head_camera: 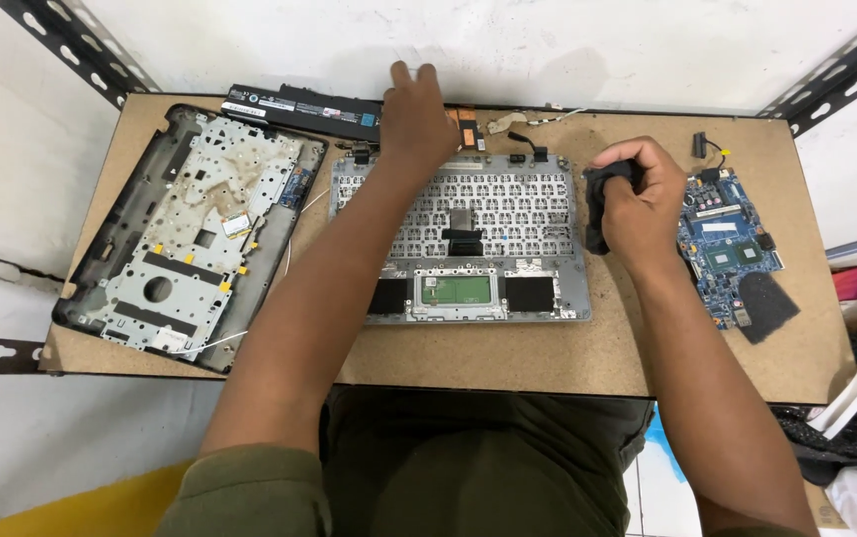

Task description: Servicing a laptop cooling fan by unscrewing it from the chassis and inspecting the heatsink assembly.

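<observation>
**A:** What sits at the far left of the brown worktable (pixel 508 358)?

**B:** A dark laptop base cover (pixel 188 235), inner side up, with a silver metal plate, lying at an angle. Just behind it, along the back edge, lies a long black battery pack (pixel 294 109).

**A:** And the left hand?

**B:** The left hand (pixel 416 117) reaches to the back edge, fingers loosely spread and resting flat by the end of the battery and the top edge of the grey keyboard panel (pixel 478 244), which lies underside up at the table's centre.

**A:** The right hand?

**B:** The right hand (pixel 640 204) is curled shut around a small black part (pixel 599 194), just beside the panel's right edge. I cannot tell what the part is.

**A:** Further right?

**B:** A blue circuit board (pixel 729 239) lies flat, a dark pad at its lower corner.
</observation>
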